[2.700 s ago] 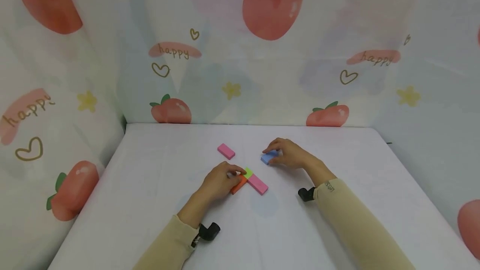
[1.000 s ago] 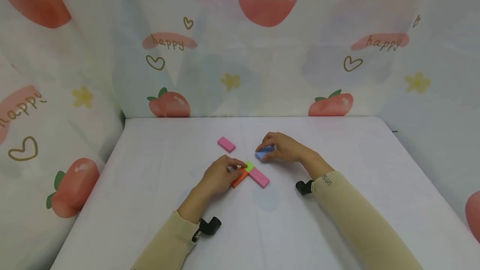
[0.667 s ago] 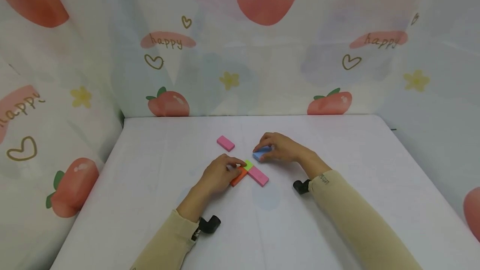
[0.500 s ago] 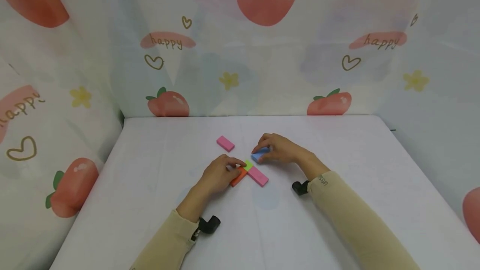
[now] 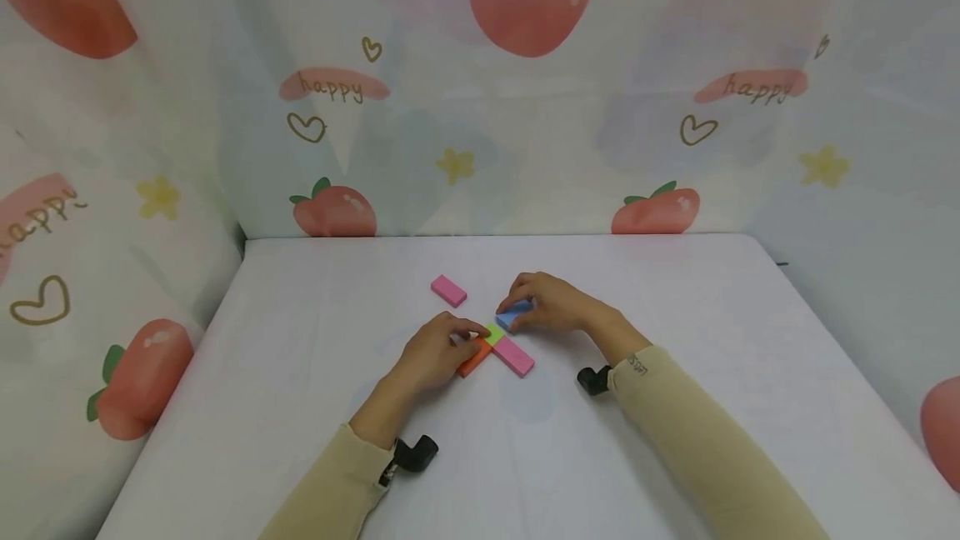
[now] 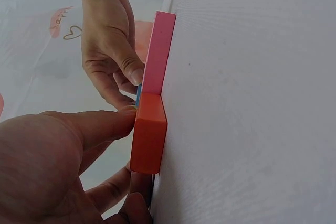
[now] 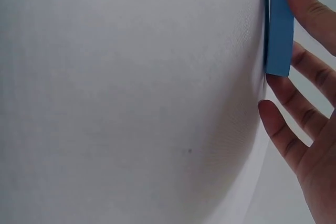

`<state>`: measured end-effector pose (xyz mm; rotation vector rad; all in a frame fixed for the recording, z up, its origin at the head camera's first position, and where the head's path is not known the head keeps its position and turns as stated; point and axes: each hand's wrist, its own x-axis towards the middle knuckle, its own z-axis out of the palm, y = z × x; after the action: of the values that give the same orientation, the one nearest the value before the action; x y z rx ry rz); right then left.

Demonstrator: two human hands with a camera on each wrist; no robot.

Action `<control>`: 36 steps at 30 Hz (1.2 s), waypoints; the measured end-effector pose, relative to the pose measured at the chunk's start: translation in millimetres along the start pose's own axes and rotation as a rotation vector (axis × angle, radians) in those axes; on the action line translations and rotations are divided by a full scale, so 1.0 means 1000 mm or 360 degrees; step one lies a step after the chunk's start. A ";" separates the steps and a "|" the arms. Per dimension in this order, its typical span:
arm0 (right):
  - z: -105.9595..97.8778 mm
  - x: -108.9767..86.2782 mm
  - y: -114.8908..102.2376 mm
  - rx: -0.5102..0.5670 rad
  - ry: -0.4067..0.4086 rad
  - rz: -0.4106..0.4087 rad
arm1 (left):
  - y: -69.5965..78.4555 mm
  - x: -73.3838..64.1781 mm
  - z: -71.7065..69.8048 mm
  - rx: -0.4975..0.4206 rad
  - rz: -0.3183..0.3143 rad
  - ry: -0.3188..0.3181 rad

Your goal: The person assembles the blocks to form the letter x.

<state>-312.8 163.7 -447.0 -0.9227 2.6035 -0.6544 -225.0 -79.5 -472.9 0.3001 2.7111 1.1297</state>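
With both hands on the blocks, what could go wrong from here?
1. The right hand pinches the blue block close to the green block; pushing too far might knock the green one away from the nearer pink block.
2. The left hand grips the orange block; if it slips, that block might turn out of line.

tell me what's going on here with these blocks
A person is working two-handed at a white table. The right-hand grip pinches a blue block close to a lime-green block. The left-hand grip holds an orange block, which meets the lime-green block, as does a pink block. A second pink block lies apart, farther back.
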 end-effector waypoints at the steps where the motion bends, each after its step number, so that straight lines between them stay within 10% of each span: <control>1: 0.001 0.001 0.000 -0.0001 -0.0001 0.0000 | 0.000 0.000 0.000 0.0005 -0.0001 0.0001; 36: 0.004 0.003 -0.001 0.0044 -0.0001 0.0006 | 0.000 0.001 -0.001 -0.0001 -0.0031 0.0004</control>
<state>-313.1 160.0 -450.2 -0.9092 2.5888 -0.6872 -226.4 -79.5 -472.6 0.2719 2.7102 1.1263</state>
